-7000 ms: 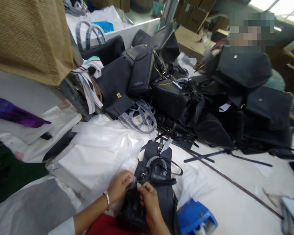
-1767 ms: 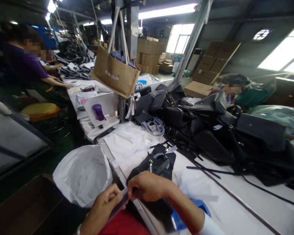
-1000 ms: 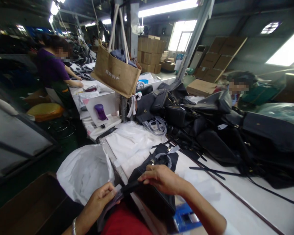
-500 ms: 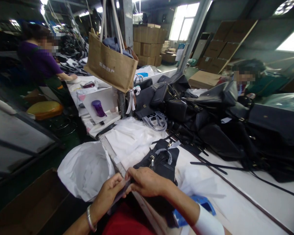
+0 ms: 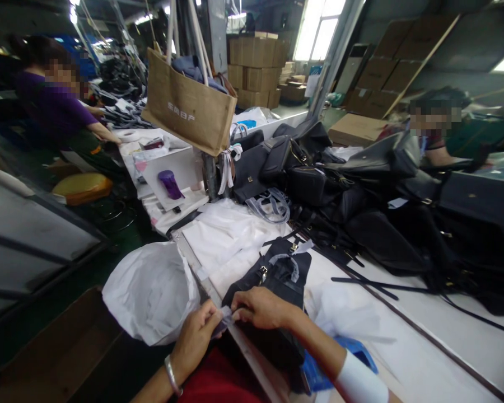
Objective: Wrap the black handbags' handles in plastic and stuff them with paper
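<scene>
My left hand (image 5: 198, 329), with a silver bangle on its wrist, is closed in a pinch on a small piece of clear plastic film (image 5: 225, 314). My right hand (image 5: 261, 308) pinches the same film from the other side, its fingertips close to the left ones. Beneath and behind my right hand, a black bag (image 5: 288, 282) lies on the table, with gold-coloured hardware and a handle wrapped in clear plastic. To the left of my hands is a white sack (image 5: 151, 294) with its mouth open. Part of the film is hidden by my fingers.
Many black bags (image 5: 378, 229) are heaped along the right. White sheets (image 5: 231, 229) and a blue object (image 5: 340, 364) lie on the table. A tan tote (image 5: 189, 103) hangs ahead, near a purple cup (image 5: 171, 184). Two people work at left and right. An open cardboard box (image 5: 59, 347) stands lower left.
My hands have moved slightly apart and more of the clear film shows between them. The view has shifted a little. The co-worker on the right has an arm more in sight.
</scene>
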A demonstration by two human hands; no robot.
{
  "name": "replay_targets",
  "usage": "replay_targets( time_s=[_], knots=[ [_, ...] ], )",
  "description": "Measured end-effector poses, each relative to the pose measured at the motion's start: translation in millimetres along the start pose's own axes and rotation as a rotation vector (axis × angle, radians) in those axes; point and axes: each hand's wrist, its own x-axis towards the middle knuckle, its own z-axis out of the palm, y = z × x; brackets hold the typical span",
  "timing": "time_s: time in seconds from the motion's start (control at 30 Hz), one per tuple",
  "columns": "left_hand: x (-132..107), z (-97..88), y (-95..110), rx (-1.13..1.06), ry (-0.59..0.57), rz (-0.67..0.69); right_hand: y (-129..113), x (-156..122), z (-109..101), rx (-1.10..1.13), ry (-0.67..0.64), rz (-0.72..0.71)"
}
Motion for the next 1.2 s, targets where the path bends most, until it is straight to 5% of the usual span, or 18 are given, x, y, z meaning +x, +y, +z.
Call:
replay_targets(
  time_s=[0.27, 0.43, 0.6, 1.0, 1.2],
  knots=[
    [28.3, 7.6, -2.2, 0.467, 0.081, 0.106, 26.8, 5.7, 2.5, -0.138, 0.077, 0.048],
    [51.0, 17.1, 5.2, 0.433, -0.014, 0.095, 42.6, -1.7, -2.2, -0.083, 0.118, -0.028],
    [71.7, 15.5, 5.9, 0.468, -0.01, 0.089, 69.0, -9.5, -10.3, -0.122, 0.153, 0.077],
    [124.9, 33.0, 43.6, 0.673, -0.079, 0.119, 101.5, -10.6, -32.4, 0.088, 0.284, 0.103],
    [131.6, 45.7, 88.5, 0.755, -0.07, 0.209, 103.8, -4.8, -54.5, 0.194, 0.292, 0.058]
  ],
)
